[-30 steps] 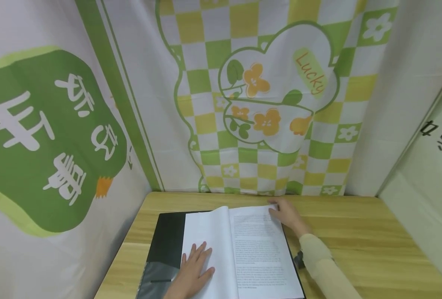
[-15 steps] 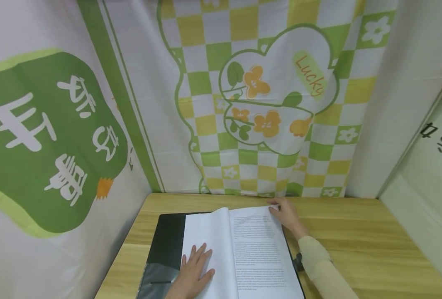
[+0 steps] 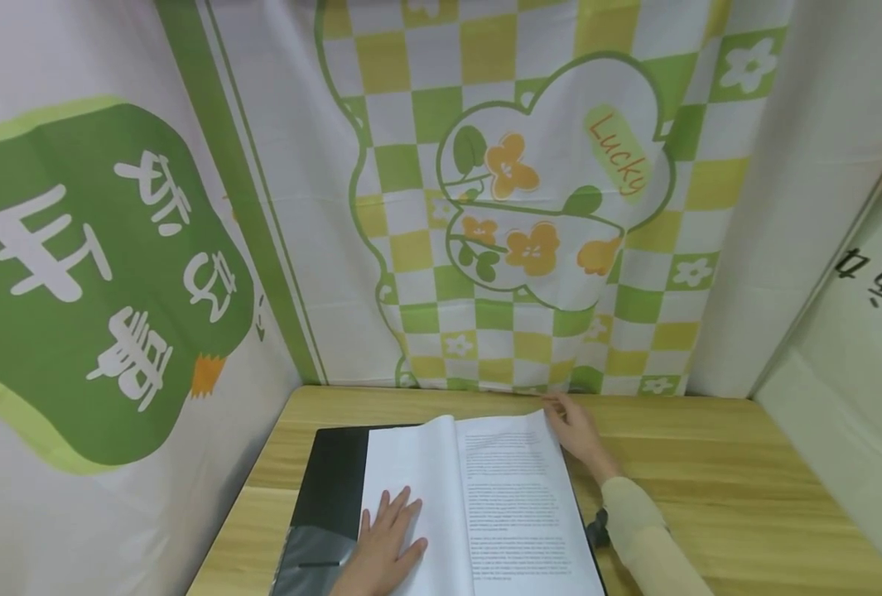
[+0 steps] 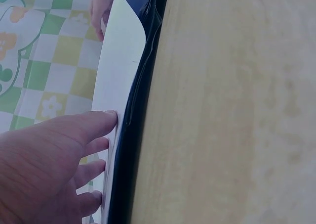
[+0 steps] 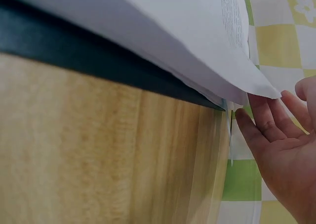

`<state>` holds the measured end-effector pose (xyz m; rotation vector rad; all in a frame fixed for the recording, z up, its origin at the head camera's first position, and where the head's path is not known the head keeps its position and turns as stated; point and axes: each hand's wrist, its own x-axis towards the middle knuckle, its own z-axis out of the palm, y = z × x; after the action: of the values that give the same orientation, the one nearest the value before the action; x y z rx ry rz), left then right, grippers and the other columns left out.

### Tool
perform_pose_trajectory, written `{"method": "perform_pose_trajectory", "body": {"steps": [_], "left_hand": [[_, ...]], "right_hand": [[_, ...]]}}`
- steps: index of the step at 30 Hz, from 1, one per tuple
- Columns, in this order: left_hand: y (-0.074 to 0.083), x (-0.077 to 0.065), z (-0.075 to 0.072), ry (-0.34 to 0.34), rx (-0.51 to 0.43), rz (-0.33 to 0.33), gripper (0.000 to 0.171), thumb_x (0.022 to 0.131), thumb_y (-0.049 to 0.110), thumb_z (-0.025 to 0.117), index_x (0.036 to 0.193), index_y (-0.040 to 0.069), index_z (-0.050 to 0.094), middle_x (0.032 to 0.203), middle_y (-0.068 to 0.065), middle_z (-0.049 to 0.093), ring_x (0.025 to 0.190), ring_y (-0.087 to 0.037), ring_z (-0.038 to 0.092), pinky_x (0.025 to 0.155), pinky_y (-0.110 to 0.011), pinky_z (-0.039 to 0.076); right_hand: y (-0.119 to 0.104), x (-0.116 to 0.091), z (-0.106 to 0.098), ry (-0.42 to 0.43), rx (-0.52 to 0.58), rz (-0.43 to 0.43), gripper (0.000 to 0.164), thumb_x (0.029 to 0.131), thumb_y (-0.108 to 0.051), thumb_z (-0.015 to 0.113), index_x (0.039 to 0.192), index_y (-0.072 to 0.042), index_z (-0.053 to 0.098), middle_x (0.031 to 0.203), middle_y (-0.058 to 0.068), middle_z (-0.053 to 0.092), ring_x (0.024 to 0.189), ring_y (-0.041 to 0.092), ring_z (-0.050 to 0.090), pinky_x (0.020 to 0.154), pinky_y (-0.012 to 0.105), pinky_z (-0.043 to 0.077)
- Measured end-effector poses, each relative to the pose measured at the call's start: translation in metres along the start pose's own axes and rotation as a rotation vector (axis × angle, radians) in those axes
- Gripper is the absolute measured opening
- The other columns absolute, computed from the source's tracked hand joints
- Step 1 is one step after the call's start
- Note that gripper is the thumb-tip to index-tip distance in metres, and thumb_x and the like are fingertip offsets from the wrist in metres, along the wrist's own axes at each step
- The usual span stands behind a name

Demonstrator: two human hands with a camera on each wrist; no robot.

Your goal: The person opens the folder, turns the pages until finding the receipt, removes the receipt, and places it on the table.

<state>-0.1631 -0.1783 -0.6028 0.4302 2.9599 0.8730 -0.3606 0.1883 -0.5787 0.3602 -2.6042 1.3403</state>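
Left wall: white cloth (image 3: 277,66) with green patch, pale characters. Back: checked green-yellow cloth (image 3: 493,331), "Lucky" printed on it. Right: pale cloth (image 3: 843,381) with dark characters. Below: wood-grain table (image 3: 754,480), bearing an open black folder (image 3: 336,463). Left hand (image 3: 385,547) lies spread on the blank page (image 3: 409,457), left of the fold. Right of the fold, printed page (image 3: 515,497); its far right corner is lifted, touching the loosely bent, parted fingers of the right hand (image 3: 576,430).
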Motion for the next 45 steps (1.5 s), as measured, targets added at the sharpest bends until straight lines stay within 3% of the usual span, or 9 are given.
{"method": "perform_pose_trajectory", "body": {"steps": [6, 13, 21, 28, 32, 36, 40, 43, 45], "left_hand": [[0.000, 0.000, 0.000, -0.008, -0.010, -0.006, 0.059, 0.105, 0.040, 0.061, 0.151, 0.004, 0.053, 0.165, -0.024, 0.039, 0.153, -0.057, 0.023, 0.113, -0.085, 0.012], [0.001, 0.000, -0.001, -0.011, -0.011, -0.004, 0.060, 0.106, 0.040, 0.060, 0.152, 0.004, 0.053, 0.165, -0.024, 0.038, 0.153, -0.057, 0.022, 0.113, -0.085, 0.012], [0.001, 0.001, 0.000, 0.007, 0.011, -0.004, 0.059, 0.106, 0.041, 0.060, 0.153, 0.005, 0.053, 0.166, -0.022, 0.038, 0.154, -0.055, 0.022, 0.114, -0.084, 0.013], [0.002, 0.001, 0.000, -0.023, 0.009, -0.034, 0.060, 0.106, 0.042, 0.060, 0.153, 0.006, 0.052, 0.167, -0.021, 0.036, 0.155, -0.055, 0.021, 0.115, -0.083, 0.012], [0.003, 0.001, 0.000, -0.007, 0.009, -0.022, 0.060, 0.106, 0.041, 0.060, 0.153, 0.005, 0.052, 0.166, -0.022, 0.037, 0.154, -0.056, 0.021, 0.114, -0.084, 0.012], [0.005, 0.000, -0.001, -0.003, 0.013, -0.017, 0.060, 0.106, 0.041, 0.060, 0.153, 0.005, 0.052, 0.166, -0.022, 0.037, 0.154, -0.056, 0.021, 0.114, -0.084, 0.012], [0.005, 0.000, -0.002, -0.010, 0.010, -0.020, 0.060, 0.106, 0.041, 0.060, 0.154, 0.006, 0.051, 0.167, -0.021, 0.036, 0.155, -0.055, 0.020, 0.115, -0.083, 0.012], [0.004, 0.000, -0.001, -0.012, 0.006, -0.018, 0.060, 0.106, 0.042, 0.059, 0.154, 0.006, 0.051, 0.167, -0.021, 0.037, 0.155, -0.055, 0.020, 0.115, -0.083, 0.012], [0.003, 0.000, 0.000, -0.010, 0.007, -0.012, 0.059, 0.107, 0.041, 0.059, 0.154, 0.005, 0.052, 0.166, -0.022, 0.037, 0.154, -0.056, 0.021, 0.114, -0.084, 0.012]], "right_hand": [[0.001, -0.001, 0.001, 0.024, 0.017, -0.004, 0.029, 0.110, -0.013, 0.054, 0.133, 0.004, 0.063, 0.121, 0.026, 0.070, 0.115, 0.042, 0.066, 0.099, 0.056, 0.054], [0.002, -0.002, 0.001, 0.042, 0.023, 0.002, 0.026, 0.109, -0.011, 0.057, 0.130, 0.000, 0.067, 0.112, 0.022, 0.074, 0.104, 0.039, 0.070, 0.093, 0.054, 0.056], [-0.003, -0.001, -0.005, -0.037, 0.105, -0.022, 0.028, 0.106, -0.005, 0.058, 0.131, 0.003, 0.068, 0.114, 0.023, 0.074, 0.105, 0.038, 0.072, 0.088, 0.044, 0.059], [-0.001, -0.008, -0.004, -0.095, 0.142, -0.071, 0.028, 0.107, -0.006, 0.059, 0.131, 0.005, 0.067, 0.120, 0.025, 0.073, 0.112, 0.044, 0.069, 0.101, 0.063, 0.053], [0.000, -0.011, -0.004, -0.130, 0.141, -0.065, 0.033, 0.110, -0.013, 0.055, 0.133, 0.008, 0.064, 0.128, 0.029, 0.069, 0.119, 0.049, 0.065, 0.104, 0.064, 0.050], [0.002, -0.013, -0.005, -0.165, 0.155, -0.026, 0.037, 0.112, -0.017, 0.052, 0.136, 0.009, 0.062, 0.131, 0.029, 0.066, 0.119, 0.045, 0.065, 0.103, 0.053, 0.053], [0.003, -0.014, -0.005, -0.222, 0.264, 0.080, 0.040, 0.115, -0.016, 0.044, 0.145, 0.006, 0.056, 0.130, 0.028, 0.066, 0.107, 0.032, 0.069, 0.086, 0.038, 0.058], [0.003, -0.017, -0.005, -0.251, 0.370, 0.171, 0.043, 0.115, -0.015, 0.040, 0.152, 0.003, 0.050, 0.130, 0.029, 0.065, 0.099, 0.029, 0.071, 0.074, 0.035, 0.060], [0.002, -0.019, -0.005, -0.272, 0.424, 0.194, 0.044, 0.115, -0.015, 0.041, 0.155, 0.002, 0.047, 0.133, 0.032, 0.063, 0.102, 0.032, 0.071, 0.075, 0.037, 0.062]]}}
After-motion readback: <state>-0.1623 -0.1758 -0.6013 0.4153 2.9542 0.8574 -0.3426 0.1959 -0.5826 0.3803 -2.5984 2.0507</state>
